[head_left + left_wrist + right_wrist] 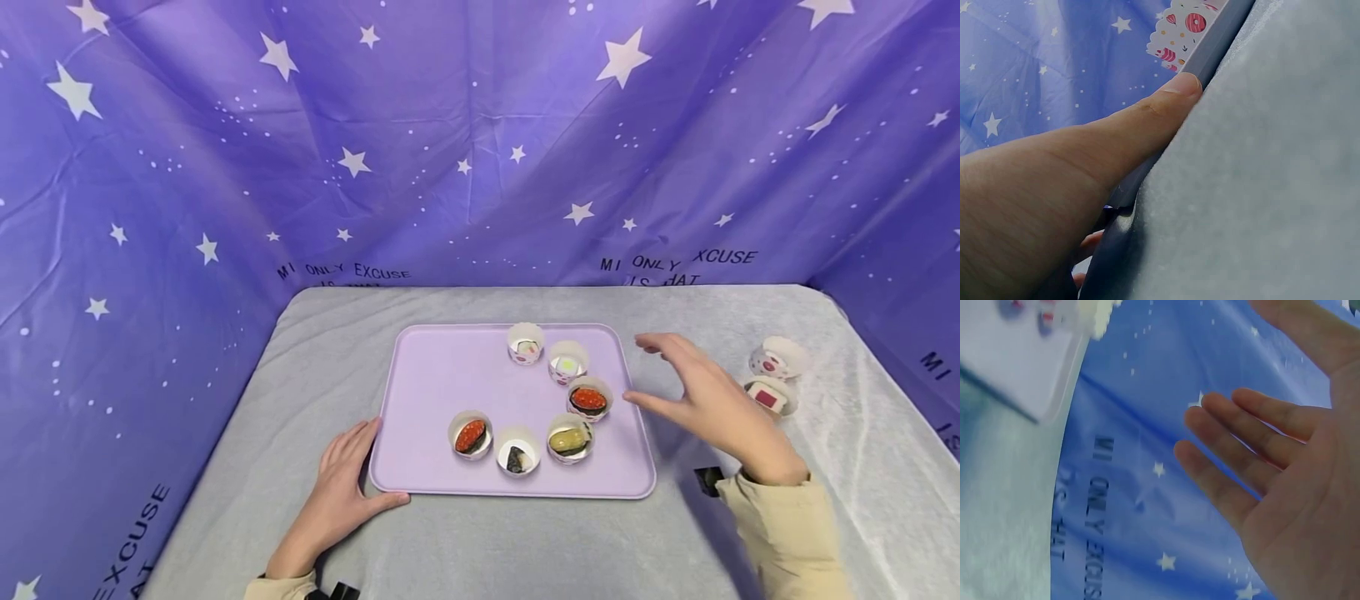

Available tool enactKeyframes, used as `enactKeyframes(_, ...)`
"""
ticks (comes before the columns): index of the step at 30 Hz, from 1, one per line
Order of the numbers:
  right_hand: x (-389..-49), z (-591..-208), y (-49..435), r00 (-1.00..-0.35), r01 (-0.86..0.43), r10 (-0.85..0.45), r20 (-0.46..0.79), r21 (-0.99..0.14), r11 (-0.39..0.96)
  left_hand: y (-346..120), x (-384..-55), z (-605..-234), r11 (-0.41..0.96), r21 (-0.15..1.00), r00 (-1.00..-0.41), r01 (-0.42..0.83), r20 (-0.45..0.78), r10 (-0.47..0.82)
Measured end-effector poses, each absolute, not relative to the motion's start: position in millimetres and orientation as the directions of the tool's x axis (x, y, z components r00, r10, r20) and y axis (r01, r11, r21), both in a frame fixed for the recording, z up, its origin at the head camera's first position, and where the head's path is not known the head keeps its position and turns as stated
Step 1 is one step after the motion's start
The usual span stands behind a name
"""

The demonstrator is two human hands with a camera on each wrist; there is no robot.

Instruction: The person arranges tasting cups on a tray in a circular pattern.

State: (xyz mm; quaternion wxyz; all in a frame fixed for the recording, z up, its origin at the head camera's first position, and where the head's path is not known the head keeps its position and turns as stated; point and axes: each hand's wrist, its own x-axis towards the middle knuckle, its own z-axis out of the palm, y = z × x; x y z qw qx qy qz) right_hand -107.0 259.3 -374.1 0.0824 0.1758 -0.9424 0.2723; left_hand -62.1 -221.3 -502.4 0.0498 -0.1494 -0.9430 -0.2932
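Note:
A lilac tray [442,367] lies on the grey cloth, bearing several paper cups with toy sushi in an arc. My left hand [341,487] rests at its near left corner, thumb along the front edge and fingers by the left side. In the left wrist view the thumb [1147,119] lies against the tray's rim. My right hand [708,400] hovers just off the tray's right edge, fingers spread and holding nothing. Closest to it is a cup with red-roe sushi [588,402]; below that sits yellow-topped sushi [569,441]. Another red-roe piece [471,437] and a rice ball [517,459] are along the front.
Toward the tray's back stand two cups holding pale sushi rolls [527,348] [567,365]. Off the tray to the right are a patterned paper cup [772,360] and one holding a white piece with a red centre [767,397]. A purple starry curtain [465,142] rises behind the table.

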Motion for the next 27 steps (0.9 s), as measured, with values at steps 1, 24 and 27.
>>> enactKeyframes(1,-107,-374,263,-0.920,-0.384,-0.285,0.267,-0.483,0.787,-222,-62,-503,0.784,0.539,-0.951,0.308,0.177,0.252)
enactKeyframes(24,-97,-387,346,-0.951,-0.255,-0.111,0.290,-0.527,0.811,-221,-62,-503,0.784,0.537,-0.950,0.312,0.191,0.248)
enactKeyframes(27,-95,-389,360,-0.959,-0.208,-0.065,0.275,-0.530,0.822,-221,-62,-502,0.785,0.534,-0.949,0.313,0.190,0.250)
